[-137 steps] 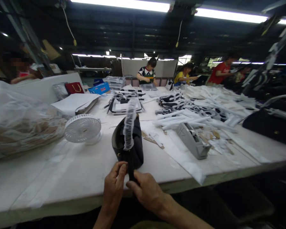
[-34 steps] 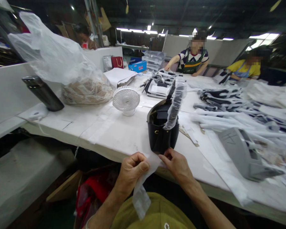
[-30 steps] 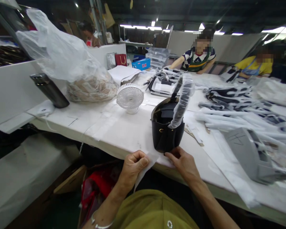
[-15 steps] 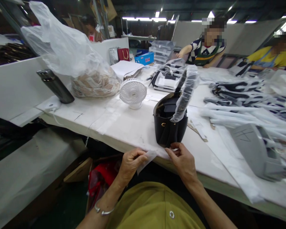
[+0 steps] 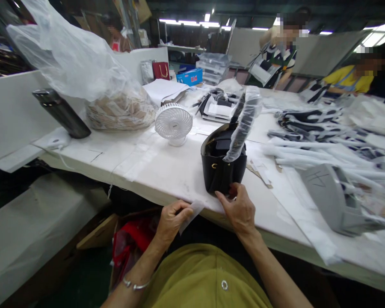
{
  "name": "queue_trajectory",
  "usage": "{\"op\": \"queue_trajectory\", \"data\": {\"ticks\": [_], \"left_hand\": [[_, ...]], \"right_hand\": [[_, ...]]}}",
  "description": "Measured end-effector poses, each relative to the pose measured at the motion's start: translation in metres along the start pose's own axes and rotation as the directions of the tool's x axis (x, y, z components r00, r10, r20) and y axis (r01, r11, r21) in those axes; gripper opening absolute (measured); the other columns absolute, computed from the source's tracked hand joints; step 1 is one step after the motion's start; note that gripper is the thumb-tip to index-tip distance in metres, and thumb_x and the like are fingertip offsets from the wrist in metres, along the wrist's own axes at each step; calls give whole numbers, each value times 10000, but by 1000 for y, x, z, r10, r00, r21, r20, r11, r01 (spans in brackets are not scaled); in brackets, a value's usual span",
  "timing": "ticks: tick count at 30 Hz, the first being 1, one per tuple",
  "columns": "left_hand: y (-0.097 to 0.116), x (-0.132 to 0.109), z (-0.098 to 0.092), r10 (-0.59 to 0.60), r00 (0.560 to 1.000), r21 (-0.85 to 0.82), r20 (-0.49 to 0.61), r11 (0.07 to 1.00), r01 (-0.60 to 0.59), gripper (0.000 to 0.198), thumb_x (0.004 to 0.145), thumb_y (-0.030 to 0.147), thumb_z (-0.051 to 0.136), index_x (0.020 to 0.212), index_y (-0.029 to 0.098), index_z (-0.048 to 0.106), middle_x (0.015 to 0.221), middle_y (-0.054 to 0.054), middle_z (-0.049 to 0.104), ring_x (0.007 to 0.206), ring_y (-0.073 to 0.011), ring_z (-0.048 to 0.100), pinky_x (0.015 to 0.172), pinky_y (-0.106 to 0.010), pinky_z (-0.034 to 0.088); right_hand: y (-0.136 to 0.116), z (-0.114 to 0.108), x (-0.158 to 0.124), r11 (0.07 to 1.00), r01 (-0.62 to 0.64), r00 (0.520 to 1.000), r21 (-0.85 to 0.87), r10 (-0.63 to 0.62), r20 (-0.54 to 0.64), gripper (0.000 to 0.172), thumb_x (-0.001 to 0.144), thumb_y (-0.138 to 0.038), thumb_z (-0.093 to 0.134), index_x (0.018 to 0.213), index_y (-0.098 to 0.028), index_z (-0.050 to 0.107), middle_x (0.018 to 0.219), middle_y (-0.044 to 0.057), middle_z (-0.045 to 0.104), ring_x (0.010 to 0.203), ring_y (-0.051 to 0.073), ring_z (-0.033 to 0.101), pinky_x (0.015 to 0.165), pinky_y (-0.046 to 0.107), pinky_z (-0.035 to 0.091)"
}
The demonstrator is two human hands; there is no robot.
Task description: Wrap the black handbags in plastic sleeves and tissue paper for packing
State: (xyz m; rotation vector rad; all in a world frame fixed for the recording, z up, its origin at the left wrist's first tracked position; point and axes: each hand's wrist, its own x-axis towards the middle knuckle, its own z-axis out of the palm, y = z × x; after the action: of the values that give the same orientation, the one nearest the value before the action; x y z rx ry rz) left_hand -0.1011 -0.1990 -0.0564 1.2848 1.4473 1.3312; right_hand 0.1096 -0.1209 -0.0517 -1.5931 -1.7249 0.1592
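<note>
A black handbag (image 5: pixel 223 173) stands upright near the front edge of the table, its top open. Its raised handle (image 5: pixel 242 124) is wrapped in clear plastic film. At the bag's lower front corner, my right hand (image 5: pixel 239 207) has its thumb and fingers closed on the base. My left hand (image 5: pixel 173 220) pinches a small translucent strip (image 5: pixel 192 212) between thumb and fingers, at the table edge left of the bag. The strip's exact material cannot be made out.
A white fan (image 5: pixel 173 124) stands behind the bag to the left. Further left are a dark flask (image 5: pixel 62 113) and a large plastic bag (image 5: pixel 115 107). A grey tape dispenser (image 5: pixel 330 199) and wrapped straps (image 5: pixel 308 124) lie right. Across the table a person (image 5: pixel 284 55) lifts a bag.
My right hand has come up slightly onto the handbag's base. My left hand still pinches the strip. The person across the table has raised a bag. The whole view has shifted slightly.
</note>
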Motion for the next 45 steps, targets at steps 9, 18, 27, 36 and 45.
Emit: {"op": "queue_trajectory", "data": {"ticks": [9, 18, 27, 36, 45], "left_hand": [[4, 2, 10, -9, 1000, -36, 19, 999, 10, 182, 786, 311, 669, 675, 174, 717, 634, 10, 671, 593, -119, 565, 608, -207, 445], [5, -2, 10, 2, 998, -42, 64, 999, 1, 222, 792, 372, 700, 677, 185, 727, 641, -8, 677, 593, -138, 582, 600, -223, 457], [9, -4, 15, 19, 997, -62, 76, 998, -14, 245, 785, 403, 713, 668, 188, 726, 629, -10, 674, 592, -144, 584, 605, -233, 465], [18, -9, 40, -164, 983, -267, 84, 947, 181, 362, 750, 518, 724, 812, 168, 658, 641, -20, 703, 582, -177, 643, 558, -256, 484], [46, 21, 68, -107, 990, -278, 95, 952, 129, 338, 859, 497, 610, 779, 200, 468, 614, 52, 536, 548, -103, 536, 522, -202, 411]], "right_hand": [[-31, -44, 16, 799, -451, 813, 397, 184, 553, 399, 751, -582, 682, 725, -200, 570, 525, -10, 590, 464, 152, 544, 488, 272, 447], [-59, -64, 13, 329, -681, 721, 654, 146, 677, 372, 726, -458, 801, 829, -182, 575, 619, 9, 695, 550, 156, 655, 587, 272, 543], [-62, -56, 9, 446, -612, 770, 653, 149, 620, 334, 730, -454, 786, 769, -178, 602, 620, 14, 681, 526, 132, 595, 547, 249, 489], [-59, -48, 7, 599, -509, 833, 618, 163, 528, 339, 710, -486, 772, 704, -182, 623, 652, -27, 589, 618, 131, 518, 580, 235, 420], [-37, -50, 15, 508, -541, 824, 671, 158, 544, 473, 796, -622, 658, 939, -172, 693, 854, 59, 716, 803, 214, 661, 772, 346, 541]]}}
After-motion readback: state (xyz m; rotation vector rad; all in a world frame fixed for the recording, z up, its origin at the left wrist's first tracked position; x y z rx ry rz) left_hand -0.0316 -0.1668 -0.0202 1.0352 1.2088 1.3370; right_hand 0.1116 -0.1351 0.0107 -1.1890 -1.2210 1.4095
